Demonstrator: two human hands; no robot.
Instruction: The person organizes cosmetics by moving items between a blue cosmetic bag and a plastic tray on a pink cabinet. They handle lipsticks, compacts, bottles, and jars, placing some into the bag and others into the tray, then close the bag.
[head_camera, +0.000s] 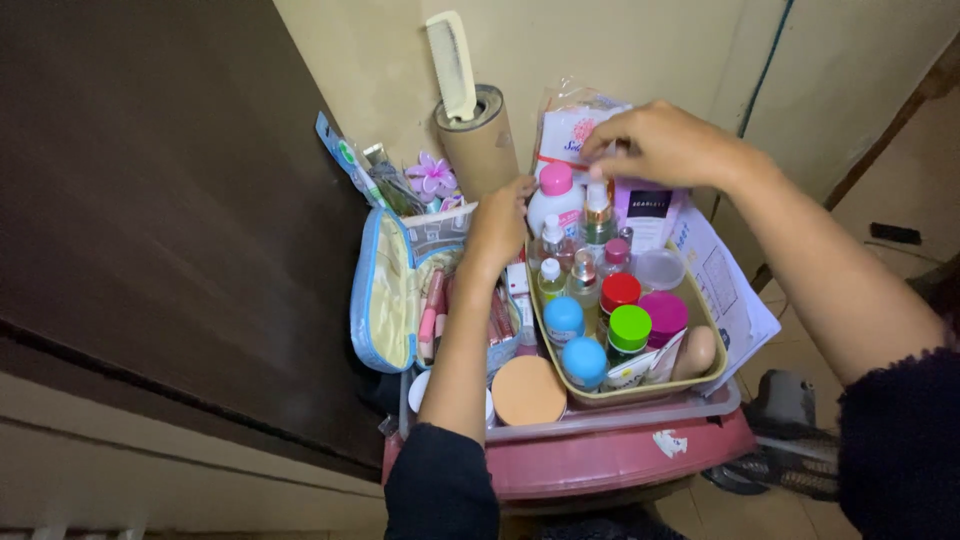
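Pink-capped white bottle sits at 12 o'clock in the olive tray, among small capped bottles. Left hand touches it from 9 o'clock, fingers curled against its side. Right hand hovers at 1 o'clock, fingertips pinching a clear spray bottle's cap. Blue pouch at 9.

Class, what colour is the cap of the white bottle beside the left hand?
Pink: the white bottle has a pink cap, seen best in the head view.
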